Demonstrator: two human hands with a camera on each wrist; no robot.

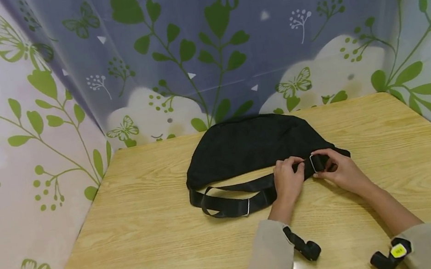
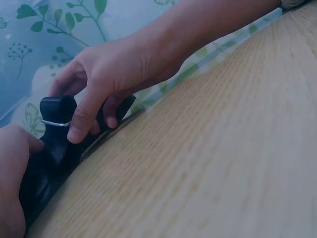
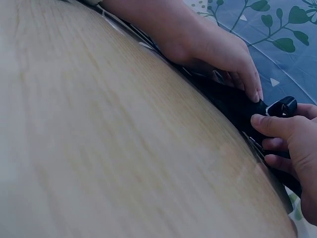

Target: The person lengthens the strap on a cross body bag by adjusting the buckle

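Note:
A black waist bag lies on the table, its black strap looped in front of it. My left hand pinches the strap near its right end. Just to the right, my right hand holds a metal slider buckle between thumb and fingers, where the strap folds into a small loop. The right wrist view shows the left fingertips close beside this buckle. In the left wrist view the strap loop stands up through the metal bar. A second metal slider sits on the strap at the left.
The wooden table meets a patterned cloth backdrop behind the bag and at both sides. Beige sleeves cover the forearms, and black bands with loose ends hang at both wrists.

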